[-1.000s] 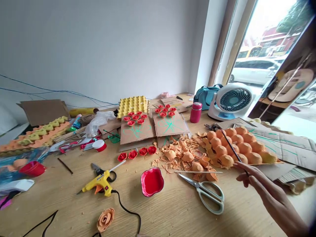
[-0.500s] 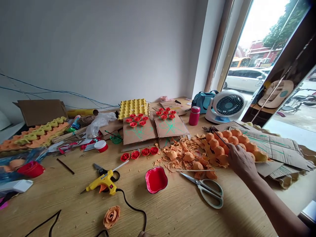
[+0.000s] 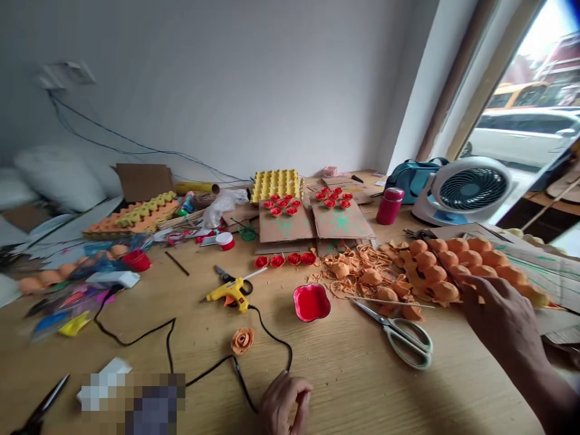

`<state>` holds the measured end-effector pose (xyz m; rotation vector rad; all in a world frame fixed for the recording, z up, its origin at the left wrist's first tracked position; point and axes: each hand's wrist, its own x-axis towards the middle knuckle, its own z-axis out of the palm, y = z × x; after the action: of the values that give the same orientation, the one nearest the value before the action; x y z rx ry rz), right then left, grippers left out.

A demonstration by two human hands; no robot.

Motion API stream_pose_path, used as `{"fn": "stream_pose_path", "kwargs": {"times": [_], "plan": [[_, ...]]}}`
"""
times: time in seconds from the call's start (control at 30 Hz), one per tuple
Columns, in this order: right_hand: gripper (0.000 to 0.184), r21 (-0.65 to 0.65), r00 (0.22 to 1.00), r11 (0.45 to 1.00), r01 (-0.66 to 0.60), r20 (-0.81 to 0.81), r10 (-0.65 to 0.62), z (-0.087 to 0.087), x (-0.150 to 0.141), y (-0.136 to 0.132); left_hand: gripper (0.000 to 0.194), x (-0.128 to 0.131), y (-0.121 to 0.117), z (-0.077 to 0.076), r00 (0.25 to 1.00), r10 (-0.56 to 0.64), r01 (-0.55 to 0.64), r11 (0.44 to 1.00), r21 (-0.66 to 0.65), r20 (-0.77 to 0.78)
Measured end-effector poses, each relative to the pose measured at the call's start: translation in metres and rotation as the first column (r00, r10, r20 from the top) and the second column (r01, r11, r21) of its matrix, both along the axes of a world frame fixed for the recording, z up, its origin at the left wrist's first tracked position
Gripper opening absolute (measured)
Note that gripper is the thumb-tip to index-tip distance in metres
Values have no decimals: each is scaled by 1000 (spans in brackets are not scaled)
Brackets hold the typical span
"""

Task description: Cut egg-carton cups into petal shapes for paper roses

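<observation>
A: Big wooden surface [image 3: 344, 368] across the frame, and the orange egg tray [image 3: 469, 260] sits on its right side.

B: White fan [image 3: 473, 187] behind that, upper right. And there's the right hand [image 3: 502, 308], at the tray's near edge!

A: Left hand [image 3: 285, 402] is down at bottom centre, fingers curled, its grip narrow; can't tell if anything's tucked in it.

B: Scissors [image 3: 401, 338] lie right of centre, below the orange scraps [image 3: 357, 269].

A: Yellow glue gun [image 3: 231, 293], left of centre, its black cord [image 3: 283, 344] looping down near the left hand.

B: The red bowl [image 3: 312, 303] is just right of centre, red inside, with four red flowers [image 3: 294, 258] in a row beyond it.

A: Orange rose [image 3: 242, 341] below the glue gun.

B: Thinnest of all, the dark stick [image 3: 441, 263]: the right hand's grip is closed on it, and it slants up-left over the tray's cups.
</observation>
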<state>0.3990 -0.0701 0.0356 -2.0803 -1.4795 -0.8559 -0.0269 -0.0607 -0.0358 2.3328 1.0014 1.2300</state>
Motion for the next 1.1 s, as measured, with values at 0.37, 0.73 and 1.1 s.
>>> {"fn": "stream_pose_path", "kwargs": {"times": [0.37,0.73,1.1], "plan": [[30,-91,851,872,-480,-288,439,-61,-94,-12,15,-3,-6,18,999,12,-18,990,-143,-44],[35,-160,848,859,-486,-326,418,-90,-85,-15,9,-52,21,32,873,486,-488,869,-86,-43],[24,-109,851,883,-457,-341,398,-52,-85,-17,45,-83,69,14,746,553,-553,825,119,-371]]}}
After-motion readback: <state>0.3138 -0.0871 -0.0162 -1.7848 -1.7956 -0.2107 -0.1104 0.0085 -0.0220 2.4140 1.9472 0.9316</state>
